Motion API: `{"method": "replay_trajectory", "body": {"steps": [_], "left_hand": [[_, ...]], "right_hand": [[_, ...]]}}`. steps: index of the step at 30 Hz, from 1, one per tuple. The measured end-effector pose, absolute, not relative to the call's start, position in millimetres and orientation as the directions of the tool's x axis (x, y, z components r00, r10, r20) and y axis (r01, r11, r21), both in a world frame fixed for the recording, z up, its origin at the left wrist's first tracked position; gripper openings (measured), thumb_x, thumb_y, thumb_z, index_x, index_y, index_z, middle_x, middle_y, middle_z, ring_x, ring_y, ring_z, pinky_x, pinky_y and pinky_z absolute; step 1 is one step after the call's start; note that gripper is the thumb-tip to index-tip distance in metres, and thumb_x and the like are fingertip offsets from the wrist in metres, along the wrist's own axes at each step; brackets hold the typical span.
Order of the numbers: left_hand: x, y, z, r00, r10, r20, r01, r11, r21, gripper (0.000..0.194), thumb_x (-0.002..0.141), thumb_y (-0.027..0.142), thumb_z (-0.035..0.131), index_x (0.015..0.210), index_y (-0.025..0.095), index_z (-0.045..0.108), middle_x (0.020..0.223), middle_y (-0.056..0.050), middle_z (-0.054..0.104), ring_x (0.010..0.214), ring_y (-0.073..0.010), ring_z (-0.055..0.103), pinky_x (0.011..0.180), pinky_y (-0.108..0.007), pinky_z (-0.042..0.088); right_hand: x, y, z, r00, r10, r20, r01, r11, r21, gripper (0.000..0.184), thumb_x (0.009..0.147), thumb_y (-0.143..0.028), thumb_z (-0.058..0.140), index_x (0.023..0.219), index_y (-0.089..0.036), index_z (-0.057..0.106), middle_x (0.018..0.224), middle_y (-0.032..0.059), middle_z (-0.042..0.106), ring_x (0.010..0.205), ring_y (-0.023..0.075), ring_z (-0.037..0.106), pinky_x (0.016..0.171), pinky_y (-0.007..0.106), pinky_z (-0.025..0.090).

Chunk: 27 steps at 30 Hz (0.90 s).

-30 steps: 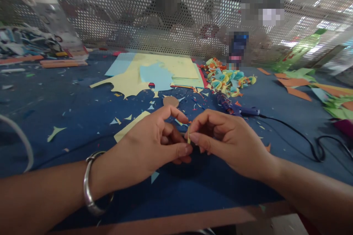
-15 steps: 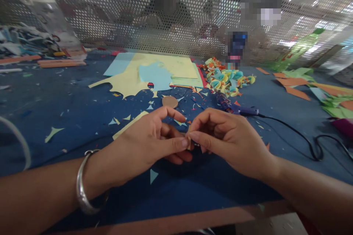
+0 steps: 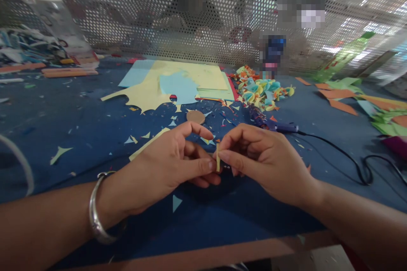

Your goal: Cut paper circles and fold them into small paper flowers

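Yellow strip (image 3: 218,158) turned vs prev.; R fingers (image 3: 227,157) pinching it, L fingers (image 3: 204,165): hold unclear.

A perforated screen (image 3: 140,38), apparently metal, stands behind the blue-topped table (image 3: 254,207), bright light showing through at right.

Single view, worn on the head. Looks forward and down from behind and above the fingers (image 3: 234,160), over the near edge (image 3: 187,255) of the worktop (image 3: 222,216). Close range: left forearm (image 3: 54,211) and right forearm (image 3: 352,216) run in from the sides, fingers a little below mid-frame. Wide field, reaching past the fingers to a perforated screen (image 3: 140,29) across the top.
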<state>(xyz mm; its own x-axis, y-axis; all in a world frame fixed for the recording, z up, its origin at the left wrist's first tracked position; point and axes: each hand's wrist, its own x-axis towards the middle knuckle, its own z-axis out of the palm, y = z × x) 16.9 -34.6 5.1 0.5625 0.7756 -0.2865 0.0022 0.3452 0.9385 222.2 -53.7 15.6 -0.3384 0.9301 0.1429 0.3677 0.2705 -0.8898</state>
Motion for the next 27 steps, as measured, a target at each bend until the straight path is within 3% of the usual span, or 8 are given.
{"method": "replay_trajectory", "body": {"steps": [18,27], "left_hand": [[19.7,-38.2,10.8,0.529,0.788,-0.314,0.02,0.358,0.933,0.042,0.084,0.021,0.076,0.116,0.023,0.048,0.072,0.004,0.072,0.069,-0.0139,0.074,0.062,-0.02,0.057],[18.4,-39.7,14.5,0.567,0.713,-0.411,-0.06,0.534,0.844,0.053,0.082,0.014,0.076,0.125,0.021,0.044,0.081,-0.001,0.076,0.073,-0.0145,0.076,0.065,-0.019,0.058]], "right_hand": [[222.1,-53.9,15.1,-0.332,0.932,0.147,0.373,0.273,-0.887,0.007,0.09,-0.02,0.071,0.086,-0.018,0.066,0.069,-0.0052,0.065,0.054,0.0042,0.057,0.051,0.015,0.046],[221.0,-54.4,18.0,-0.335,0.932,0.136,0.349,0.257,-0.901,0.008,0.091,-0.023,0.071,0.087,-0.018,0.066,0.068,-0.0035,0.068,0.054,0.0062,0.061,0.051,0.016,0.048]]}}
